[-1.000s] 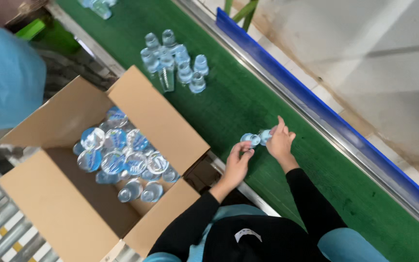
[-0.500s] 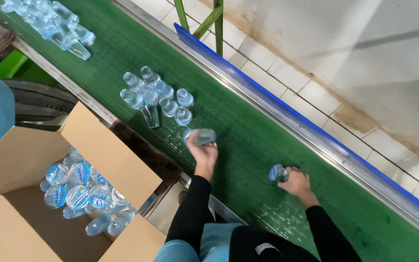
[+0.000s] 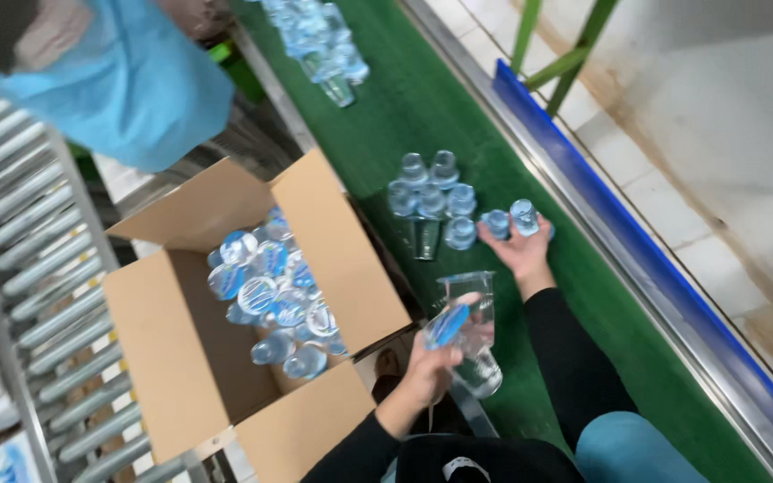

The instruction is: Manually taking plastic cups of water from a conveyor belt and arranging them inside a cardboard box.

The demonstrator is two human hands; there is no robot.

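Just right of the open cardboard box (image 3: 225, 358), above the near edge of the green conveyor belt (image 3: 404, 98), we held clear plastic cups with blue lids in both hands. Our left hand (image 3: 431, 371) was clamped around two clear cups (image 3: 469, 326), one of them showing its blue lid tilted toward the box. Our right hand (image 3: 519, 252) lay farther along the belt from the box, its fingers closed on two more lidded cups (image 3: 512, 219) that sat on the belt, right beside the standing cluster of cups (image 3: 431, 201).

We judged the step in hand to be gathering cups off the belt for packing into the box, which was already partly filled with cups (image 3: 275, 300) lying lid-up. The next move would call for swinging the left-hand cups over the box's right flap without knocking it, and for lifting the right-hand pair clear of the cluster.

Compared with half a second earlier, our left hand had come back from the cluster toward the box with cups in it, while our right hand had moved up the belt to the cluster. A co-worker's blue sleeve (image 3: 127, 80) hung beyond the box's far corner, and grey rollers (image 3: 20, 268) ran along its left side.
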